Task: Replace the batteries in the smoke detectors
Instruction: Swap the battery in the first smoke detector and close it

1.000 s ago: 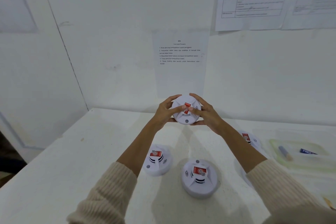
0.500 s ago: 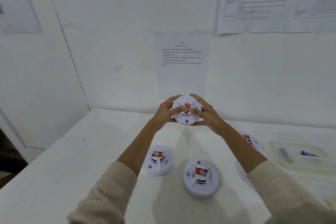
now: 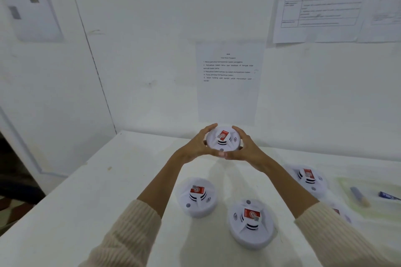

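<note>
I hold a round white smoke detector (image 3: 223,140) with a red label in the air above the far part of the white table (image 3: 91,201). My left hand (image 3: 198,145) cups its left rim and my right hand (image 3: 244,147) cups its right rim, thumbs meeting underneath. Three more white detectors rest on the table: one (image 3: 197,196) under my left forearm, one (image 3: 251,223) nearer me, and one (image 3: 308,180) to the right. A further detector (image 3: 340,214) peeks out behind my right sleeve.
A pale green tray (image 3: 347,182) at the right holds a battery (image 3: 359,196) and a blue item (image 3: 388,195). Printed sheets hang on the white wall (image 3: 152,50), including an instruction sheet (image 3: 227,76) straight ahead. The table's left edge drops off to a dark floor.
My fingers have left the detector's red label and top face; both hands now grip its rim from the sides. The detector sits slightly tilted compared with before.
</note>
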